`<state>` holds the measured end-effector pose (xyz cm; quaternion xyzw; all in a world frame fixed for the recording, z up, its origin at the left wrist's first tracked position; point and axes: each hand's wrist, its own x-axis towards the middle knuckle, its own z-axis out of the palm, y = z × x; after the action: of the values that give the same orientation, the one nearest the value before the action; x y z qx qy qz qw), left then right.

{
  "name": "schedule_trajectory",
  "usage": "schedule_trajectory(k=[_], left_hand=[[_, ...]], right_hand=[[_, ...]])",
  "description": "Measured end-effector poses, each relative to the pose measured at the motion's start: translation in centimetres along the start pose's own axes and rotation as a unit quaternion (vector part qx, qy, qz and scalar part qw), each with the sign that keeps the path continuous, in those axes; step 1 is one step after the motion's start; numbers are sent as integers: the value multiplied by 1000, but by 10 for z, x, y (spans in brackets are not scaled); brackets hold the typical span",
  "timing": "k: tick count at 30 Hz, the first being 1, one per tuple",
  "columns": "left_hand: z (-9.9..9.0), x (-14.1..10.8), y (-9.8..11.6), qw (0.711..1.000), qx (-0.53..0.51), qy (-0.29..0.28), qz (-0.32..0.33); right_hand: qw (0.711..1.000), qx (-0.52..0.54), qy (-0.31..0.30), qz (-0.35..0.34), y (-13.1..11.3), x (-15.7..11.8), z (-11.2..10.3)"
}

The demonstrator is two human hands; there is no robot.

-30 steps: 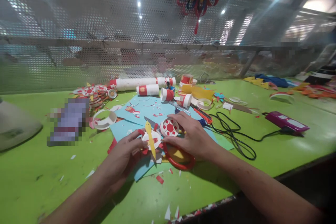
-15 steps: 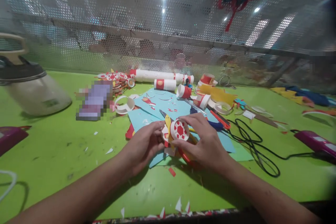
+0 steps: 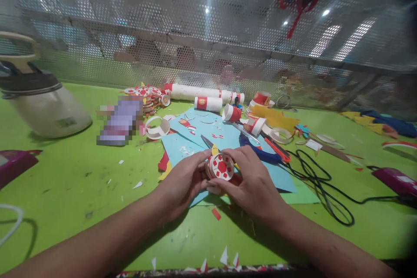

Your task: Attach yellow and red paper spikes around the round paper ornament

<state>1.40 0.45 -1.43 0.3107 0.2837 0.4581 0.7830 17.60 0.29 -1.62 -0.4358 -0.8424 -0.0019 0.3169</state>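
Observation:
Between my hands is a paper-cup turtle: a white round cup bottom (image 3: 222,167) patterned with red patches, with a yellow paper head (image 3: 214,150) showing above it. My left hand (image 3: 185,178) is closed on its left side, thumb at the top. On the right rim, the thumb and fingers of my right hand (image 3: 250,173) grip the cup bottom. My fingers hide the underside of the piece. Beneath lie blue paper sheets (image 3: 208,124), and scissors (image 3: 206,140) show partly behind the turtle.
A stack of paper cups (image 3: 195,92) lies along the back, beside a pile of finished-looking turtles (image 3: 143,92). A blue-handled tool (image 3: 263,153), a black cord (image 3: 312,182) and a purple device (image 3: 394,181) are at right. A phone (image 3: 120,119) and white jug (image 3: 48,110) stand left.
The red-patterned cup bottom has moved left over the yellow cutout, so mostly its head shows now. My hands have come slightly closer together. The view has shifted a little.

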Motion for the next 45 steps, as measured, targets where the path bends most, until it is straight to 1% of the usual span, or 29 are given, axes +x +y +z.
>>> schedule_trajectory(k=[13, 21, 27, 30, 34, 38, 41, 43, 45], left_hand=[[1, 1, 0, 1000, -3, 3, 19], [-2, 1, -5, 996, 58, 13, 61], [6, -1, -3, 995, 99, 17, 12], [7, -1, -1, 993, 116, 13, 21], [5, -1, -2, 992, 123, 2, 33], [1, 0, -4, 993, 114, 3, 23], [-1, 1, -2, 995, 94, -2, 25], [-1, 1, -1, 996, 85, -6, 22], [-1, 0, 1, 996, 82, -7, 15]], right_hand=[[999, 35, -8, 23, 1, -1, 2], [998, 52, -15, 28, 3, -1, 2], [998, 56, -21, 26, 4, -2, 3], [997, 66, -24, 29, 4, -2, 3], [996, 79, -24, 25, 3, -2, 2], [997, 83, -9, 4, 2, -2, -2], [997, 75, 34, 2, 5, -1, -4], [995, 76, 54, 24, 8, -1, -6], [993, 86, 48, 66, 9, 0, -8]])
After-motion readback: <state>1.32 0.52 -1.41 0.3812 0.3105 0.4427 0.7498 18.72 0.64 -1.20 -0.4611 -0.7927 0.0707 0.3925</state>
